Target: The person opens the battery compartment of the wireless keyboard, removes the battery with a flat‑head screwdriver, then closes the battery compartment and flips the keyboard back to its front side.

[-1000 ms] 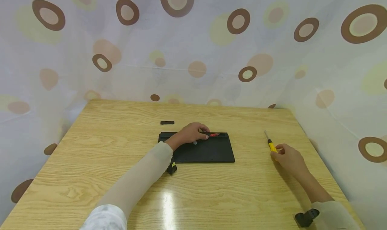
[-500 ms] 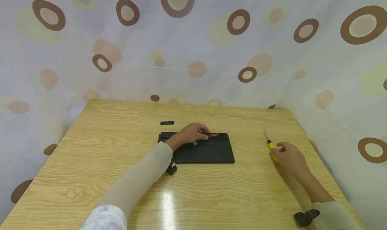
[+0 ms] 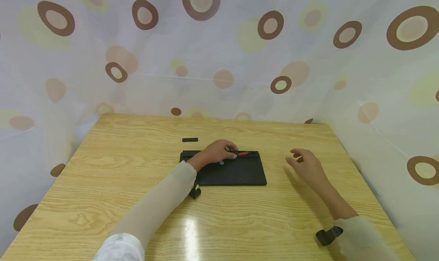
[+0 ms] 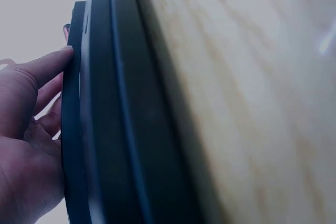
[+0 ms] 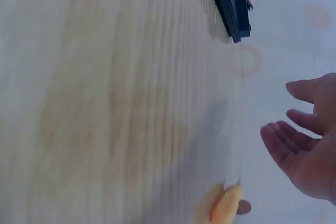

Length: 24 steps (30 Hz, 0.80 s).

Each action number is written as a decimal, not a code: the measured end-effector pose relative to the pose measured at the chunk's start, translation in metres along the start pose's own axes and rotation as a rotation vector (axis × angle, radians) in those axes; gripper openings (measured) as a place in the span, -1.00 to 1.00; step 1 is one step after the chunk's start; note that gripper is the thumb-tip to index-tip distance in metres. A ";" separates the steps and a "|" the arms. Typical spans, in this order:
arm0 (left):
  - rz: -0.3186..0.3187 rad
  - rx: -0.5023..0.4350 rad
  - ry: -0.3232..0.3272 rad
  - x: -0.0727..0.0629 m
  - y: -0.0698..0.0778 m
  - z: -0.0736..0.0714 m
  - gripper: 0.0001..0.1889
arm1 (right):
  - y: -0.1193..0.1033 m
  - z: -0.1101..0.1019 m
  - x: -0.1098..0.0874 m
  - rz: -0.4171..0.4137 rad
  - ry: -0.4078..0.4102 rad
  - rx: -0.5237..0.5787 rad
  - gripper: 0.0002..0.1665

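My left grip pinches the far rim of the black keyboard, roughly midway between the side edges of the worktop; my right grip hangs wide near its right edge.

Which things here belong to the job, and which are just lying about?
Job, probably:
flat black rectangular device, held by left hand
slim red piece at its far edge
small flat black strip
thin-tipped yellow tool

Just surroundings:
pale wooden table
white backdrop with brown rings
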<state>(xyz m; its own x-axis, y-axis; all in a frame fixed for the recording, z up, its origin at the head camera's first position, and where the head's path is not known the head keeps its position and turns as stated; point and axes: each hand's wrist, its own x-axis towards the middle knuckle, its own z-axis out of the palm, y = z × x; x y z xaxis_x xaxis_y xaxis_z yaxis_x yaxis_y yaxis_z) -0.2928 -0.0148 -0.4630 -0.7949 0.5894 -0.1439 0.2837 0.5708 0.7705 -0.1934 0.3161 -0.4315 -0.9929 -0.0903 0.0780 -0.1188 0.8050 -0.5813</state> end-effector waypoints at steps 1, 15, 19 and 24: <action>-0.003 -0.001 0.001 0.000 0.000 0.000 -0.65 | -0.002 0.004 0.004 -0.012 -0.012 0.020 -0.32; 0.007 -0.013 0.008 -0.001 -0.001 -0.001 -0.66 | -0.028 0.058 0.046 -0.016 -0.169 0.204 -0.44; 0.007 -0.006 0.012 0.000 -0.001 -0.001 -0.66 | -0.031 0.064 0.055 -0.003 -0.186 0.195 -0.43; 0.010 -0.016 0.002 0.002 -0.003 -0.001 -0.66 | -0.029 0.066 0.062 -0.013 -0.198 0.181 -0.47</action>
<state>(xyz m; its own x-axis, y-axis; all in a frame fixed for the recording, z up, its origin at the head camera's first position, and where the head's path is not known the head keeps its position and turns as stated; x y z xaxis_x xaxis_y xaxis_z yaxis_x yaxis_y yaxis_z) -0.2956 -0.0158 -0.4648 -0.7931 0.5940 -0.1348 0.2831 0.5553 0.7820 -0.2520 0.2486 -0.4636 -0.9717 -0.2277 -0.0632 -0.1142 0.6867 -0.7179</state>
